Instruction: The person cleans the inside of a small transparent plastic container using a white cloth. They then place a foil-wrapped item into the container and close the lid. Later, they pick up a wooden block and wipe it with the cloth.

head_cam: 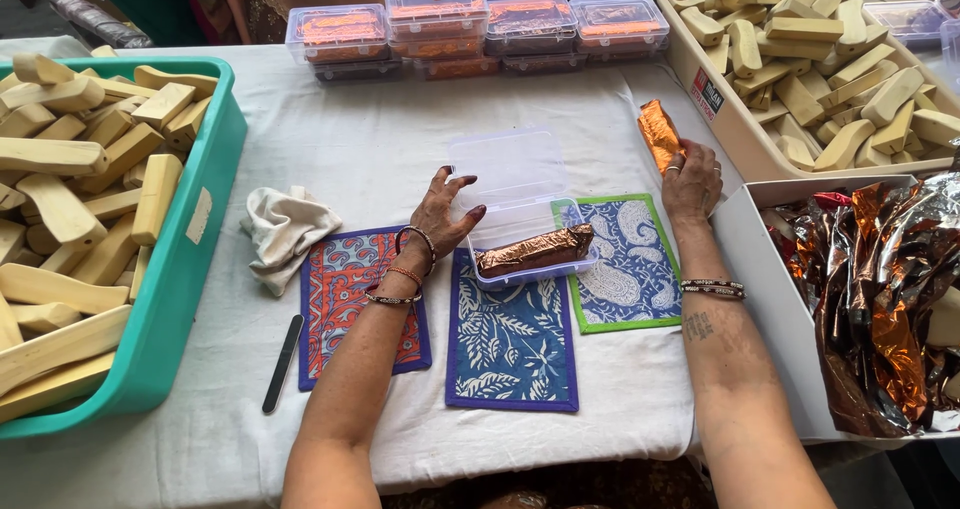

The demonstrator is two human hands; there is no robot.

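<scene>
Copper-coloured foil wraps the small block (659, 134) that the right hand (692, 181) grips by its lower end, holding it tilted above the white cloth of the tabletop (360, 139), near the beige crate of bare wooden blocks (712, 89). The left hand (442, 212) is spread, fingers curled against the left side of a clear plastic box (520, 209) whose lid stands open behind it; it closes on nothing. Inside the box lies another foil-wrapped block (535, 250), set slightly askew along its length. The box sits across two patterned mats, a blue leaf-print one (510, 344) and a green-edged paisley one (630, 269); a red and blue mat (345, 289) lies under the left wrist. Beside that are a crumpled cream rag (285, 231) and a dark nail file (283, 362). A teal tub of wooden blocks (190, 259) stands at far left, stacked filled boxes (480, 29) at the back, and a white tray of loose foil sheets (760, 269) at right.
</scene>
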